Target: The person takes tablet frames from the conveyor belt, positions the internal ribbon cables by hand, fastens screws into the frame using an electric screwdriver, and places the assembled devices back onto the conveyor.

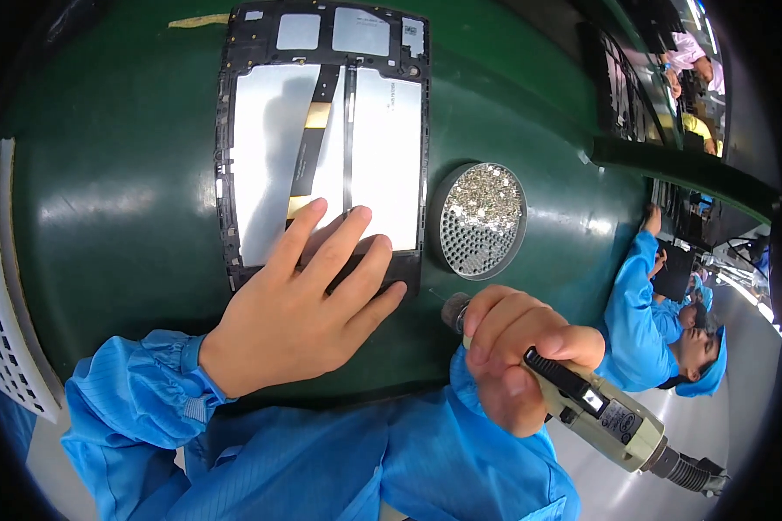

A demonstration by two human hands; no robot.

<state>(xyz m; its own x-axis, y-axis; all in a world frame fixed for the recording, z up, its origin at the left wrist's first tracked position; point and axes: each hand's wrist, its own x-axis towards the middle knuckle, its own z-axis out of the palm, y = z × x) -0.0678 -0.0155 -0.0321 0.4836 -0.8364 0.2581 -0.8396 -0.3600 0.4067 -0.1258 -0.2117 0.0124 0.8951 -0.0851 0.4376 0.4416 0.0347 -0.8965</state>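
Observation:
A tablet housing with a black frame and silvery inner plates lies on the green work surface. My left hand rests on its lower part, fingers spread and touching a dark flat cable with gold patches that runs down the plates. In my right hand is an electric screwdriver, beige with a black lever; my fingers wrap round its body. Its tip end points up and left, towards a spot between the housing and a round dish. That dish stands right of the housing and contains many small screws.
The green work surface spreads around the housing. A white slotted tray stands at the left edge. A yellowish strip lies at the upper left. Further right sits a person in blue; others work beyond a dark rail.

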